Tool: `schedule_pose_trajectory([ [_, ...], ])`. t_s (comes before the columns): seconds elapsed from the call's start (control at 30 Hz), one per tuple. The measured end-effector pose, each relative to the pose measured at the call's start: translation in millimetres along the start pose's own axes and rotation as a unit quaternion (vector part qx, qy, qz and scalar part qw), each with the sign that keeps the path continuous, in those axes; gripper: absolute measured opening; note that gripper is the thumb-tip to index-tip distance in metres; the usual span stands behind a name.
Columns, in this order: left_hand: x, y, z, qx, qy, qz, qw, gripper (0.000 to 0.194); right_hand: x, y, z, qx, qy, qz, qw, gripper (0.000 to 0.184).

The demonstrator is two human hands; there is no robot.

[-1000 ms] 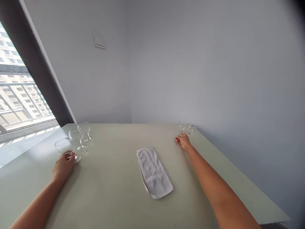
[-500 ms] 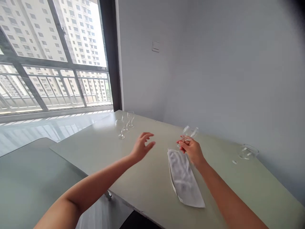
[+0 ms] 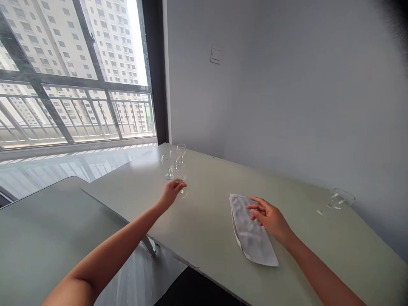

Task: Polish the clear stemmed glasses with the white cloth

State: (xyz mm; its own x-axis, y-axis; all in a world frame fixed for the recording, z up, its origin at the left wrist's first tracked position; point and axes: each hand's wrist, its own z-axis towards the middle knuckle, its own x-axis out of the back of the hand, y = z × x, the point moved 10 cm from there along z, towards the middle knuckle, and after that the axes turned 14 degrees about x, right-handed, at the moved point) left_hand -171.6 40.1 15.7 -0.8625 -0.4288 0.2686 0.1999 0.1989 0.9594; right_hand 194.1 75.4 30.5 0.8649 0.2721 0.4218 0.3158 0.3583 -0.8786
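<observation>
My left hand (image 3: 172, 193) is closed around the stem of a clear wine glass (image 3: 180, 171), which stands upright at the table's far left part. Its foot shows just right of my fingers. Behind it stand several more stemmed glasses, among them a front one (image 3: 166, 160) and a rear one (image 3: 181, 148). My right hand (image 3: 269, 217) hangs over a folded white cloth (image 3: 250, 242) with its fingers apart and nothing in them. The hand hides part of the cloth's upper right side.
A wide clear glass vessel (image 3: 341, 199) sits near the wall at the table's (image 3: 204, 221) right end. Close by lies a small whitish piece (image 3: 320, 212). A lower grey surface (image 3: 47, 238) adjoins on the left, and a light switch (image 3: 216, 54) is on the wall.
The wine glass has passed from my right hand to my left, which has carried it left beside the other glasses. My right hand has come down over the cloth, opened.
</observation>
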Motion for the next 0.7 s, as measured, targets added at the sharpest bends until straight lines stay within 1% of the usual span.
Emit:
schedule_pose_trajectory([
  [0.07, 35.2, -12, 16, 0.01, 0.036, 0.003, 0.999, 0.04, 46, 31, -10, -0.031, 0.063, -0.025, 0.997, 0.039],
  [0.1, 49.4, -17, 22, 0.014, 0.052, 0.005, 0.999, 0.04, 65, 45, -16, -0.043, 0.081, -0.041, 0.995, 0.038],
  [0.17, 69.6, -25, 30, 0.022, 0.078, 0.01, 0.997, 0.04, 98, 71, -28, -0.068, 0.11, -0.056, 0.99, 0.038],
  [0.23, 79.8, -31, 35, 0.029, 0.094, 0.017, 0.995, 0.04, 123, 92, -40, -0.09, 0.131, -0.058, 0.986, 0.04],
  [0.3, 83.7, -34, 39, 0.034, 0.103, 0.023, 0.994, 0.041, 143, 109, -50, -0.106, 0.149, -0.056, 0.982, 0.04],
  [0.4, 84.3, -37, 45, 0.039, 0.108, 0.039, 0.993, 0.042, 167, 133, -64, -0.131, 0.187, -0.056, 0.972, 0.039],
  [0.53, 83.4, -39, 54, 0.043, 0.11, 0.061, 0.991, 0.043, 193, 159, -77, -0.163, 0.232, -0.049, 0.958, 0.035],
  [0.6, 83.4, -39, 57, 0.045, 0.114, 0.07, 0.99, 0.042, 204, 168, -81, -0.174, 0.248, -0.053, 0.951, 0.032],
  [0.7, 85.0, -39, 55, 0.049, 0.118, 0.082, 0.988, 0.04, 216, 174, -84, -0.184, 0.272, -0.065, 0.942, 0.03],
])
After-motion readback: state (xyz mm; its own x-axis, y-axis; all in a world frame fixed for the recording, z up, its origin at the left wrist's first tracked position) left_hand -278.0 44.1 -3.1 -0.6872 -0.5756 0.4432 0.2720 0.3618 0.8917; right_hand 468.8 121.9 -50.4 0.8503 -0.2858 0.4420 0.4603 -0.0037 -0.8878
